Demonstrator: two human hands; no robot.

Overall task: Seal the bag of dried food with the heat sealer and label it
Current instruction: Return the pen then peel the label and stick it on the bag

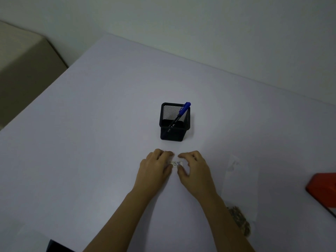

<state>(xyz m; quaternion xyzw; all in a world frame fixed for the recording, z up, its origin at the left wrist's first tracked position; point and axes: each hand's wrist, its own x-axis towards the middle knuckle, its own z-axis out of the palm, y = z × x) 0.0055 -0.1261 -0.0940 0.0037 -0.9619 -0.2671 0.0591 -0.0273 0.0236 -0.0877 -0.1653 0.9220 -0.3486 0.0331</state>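
Observation:
A small white label (175,163) with handwriting lies on the white table in front of me. My left hand (156,167) touches the label's left end with curled fingers and its thumb at the lower edge. My right hand (193,168) pinches the label's right end between thumb and fingertips. To the right lies a clear plastic bag (240,182), flat on the table, with brownish dried food (239,221) at its near end, partly hidden behind my right forearm. The red heat sealer (322,188) shows at the right edge, cut off by the frame.
A black mesh pen holder (173,131) stands just beyond my hands, with a blue marker (182,110) leaning in it. The table (91,124) meets a pale wall at the back. A beige object (23,57) sits off the table's left side.

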